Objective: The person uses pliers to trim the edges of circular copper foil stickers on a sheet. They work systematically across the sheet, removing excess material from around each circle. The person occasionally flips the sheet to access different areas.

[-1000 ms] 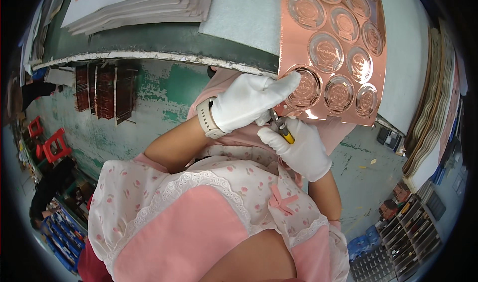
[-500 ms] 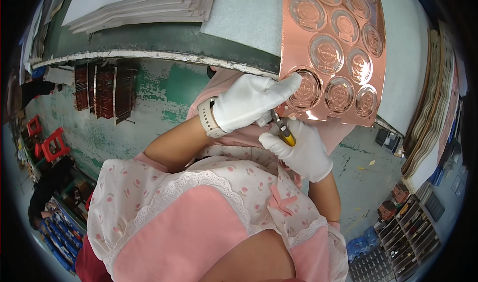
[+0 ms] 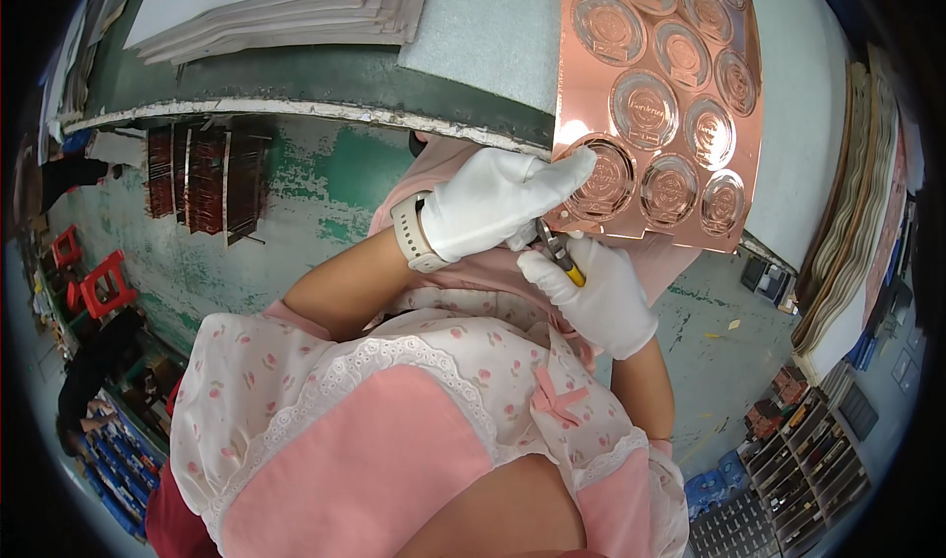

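Note:
A shiny copper-coloured sheet (image 3: 583, 93) with rows of round embossed emblems hangs over the near edge of the workbench. My left hand (image 3: 498, 201), in a white glove, pinches its near left corner, with the thumb on top and the fingers curled below. In my white-gloved right hand (image 3: 603, 302) is a pair of pliers (image 3: 560, 253) with a metal head and yellow-and-dark handles. The pliers' head points up at the sheet's near edge, beside my left fingers. Its tips are hidden, so I cannot tell whether they touch the sheet.
White foam sheeting (image 3: 483, 41) covers part of the dark green workbench (image 3: 315, 70). A stack of flat sheets (image 3: 266, 11) lies at the far left, and layered boards (image 3: 847, 203) stand at the right. Red stools (image 3: 106, 284) and another person (image 3: 94, 371) are at the left.
My right hand has shifted very slightly with the pliers. The copper sheet's near edge has tilted a little, moving its reflections. My left hand keeps its hold.

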The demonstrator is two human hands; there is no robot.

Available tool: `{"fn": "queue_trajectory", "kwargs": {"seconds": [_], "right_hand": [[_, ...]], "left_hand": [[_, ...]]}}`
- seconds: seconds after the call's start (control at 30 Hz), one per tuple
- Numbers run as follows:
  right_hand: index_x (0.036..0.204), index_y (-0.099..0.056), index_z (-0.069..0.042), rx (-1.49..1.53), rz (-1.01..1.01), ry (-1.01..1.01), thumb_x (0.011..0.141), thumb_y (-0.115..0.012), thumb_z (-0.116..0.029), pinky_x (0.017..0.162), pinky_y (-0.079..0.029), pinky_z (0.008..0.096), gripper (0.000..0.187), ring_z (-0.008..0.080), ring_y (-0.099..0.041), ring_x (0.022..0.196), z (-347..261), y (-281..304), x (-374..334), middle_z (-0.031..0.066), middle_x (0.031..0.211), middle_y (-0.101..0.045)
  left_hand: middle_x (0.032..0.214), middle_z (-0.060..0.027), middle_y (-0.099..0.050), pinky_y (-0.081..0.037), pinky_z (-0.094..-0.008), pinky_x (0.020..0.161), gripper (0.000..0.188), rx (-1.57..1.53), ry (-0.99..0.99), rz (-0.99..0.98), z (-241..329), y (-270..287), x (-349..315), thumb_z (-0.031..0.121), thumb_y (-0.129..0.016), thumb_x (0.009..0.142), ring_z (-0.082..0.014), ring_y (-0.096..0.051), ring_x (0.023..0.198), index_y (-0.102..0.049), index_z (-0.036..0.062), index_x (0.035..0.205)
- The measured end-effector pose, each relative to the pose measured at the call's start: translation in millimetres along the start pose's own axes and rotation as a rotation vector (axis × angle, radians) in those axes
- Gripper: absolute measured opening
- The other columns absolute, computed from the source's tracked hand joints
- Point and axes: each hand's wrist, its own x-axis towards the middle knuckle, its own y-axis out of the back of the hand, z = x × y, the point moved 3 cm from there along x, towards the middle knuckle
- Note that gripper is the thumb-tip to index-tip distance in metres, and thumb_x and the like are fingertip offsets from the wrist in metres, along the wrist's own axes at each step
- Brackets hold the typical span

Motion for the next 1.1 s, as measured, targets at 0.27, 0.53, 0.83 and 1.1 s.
{"fn": "queue_trajectory", "kwargs": {"seconds": [0.27, 0.53, 0.83, 1.1], "right_hand": [[0.082, -0.063, 0.001, 0.000, 0.134, 0.141, 0.083, -0.060, -0.036, 0.050, -0.046, 0.0344, 0.037, 0.0297, -0.059, 0.054, 2.9, -8.4, 2.1, 0.0163, 0.060, -0.058], [0.075, -0.062, 0.000, 0.145, 0.156, 0.123, 0.080, -0.065, -0.031, 0.049, -0.045, 0.0308, 0.031, 0.0224, -0.059, 0.051, 5.6, -18.9, 4.3, 0.0125, 0.058, -0.058], [0.085, -0.060, 0.000, 0.195, 0.104, 0.188, 0.073, -0.068, -0.019, 0.053, -0.046, 0.0310, 0.024, 0.0262, -0.060, 0.058, 9.8, -18.8, 8.0, 0.0148, 0.065, -0.060], [0.085, -0.058, 0.000, 0.271, 0.007, 0.237, 0.068, -0.063, -0.008, 0.057, -0.043, 0.0272, 0.020, 0.0158, -0.051, 0.063, 14.7, -17.6, 12.9, 0.0087, 0.070, -0.058]], "left_hand": [[0.056, 0.0039, -0.050, -0.039, -0.0182, 0.047, 0.036, -0.014, 0.030, -0.038, 5.6, 1.8, -2.1, 0.034, -0.057, 0.086, -0.0020, -0.048, 0.052, -0.064, 0.0014, 0.074], [0.062, 0.0033, -0.052, -0.040, -0.0181, 0.050, 0.036, 0.245, -0.211, -0.056, -6.1, 3.0, 1.8, 0.034, -0.053, 0.089, -0.0030, -0.049, 0.056, -0.062, -0.0001, 0.089], [0.071, 0.0008, -0.056, -0.044, -0.0231, 0.061, 0.024, 0.056, -0.365, -0.064, -25.0, -16.7, -13.5, 0.021, -0.066, 0.078, -0.0073, -0.052, 0.065, -0.058, 0.0031, 0.092], [0.073, 0.0003, -0.061, -0.044, -0.0223, 0.061, 0.019, -0.122, -0.047, -0.126, -27.1, -41.2, -27.3, 0.019, -0.070, 0.074, -0.0044, -0.054, 0.067, -0.063, 0.0032, 0.081]]}}
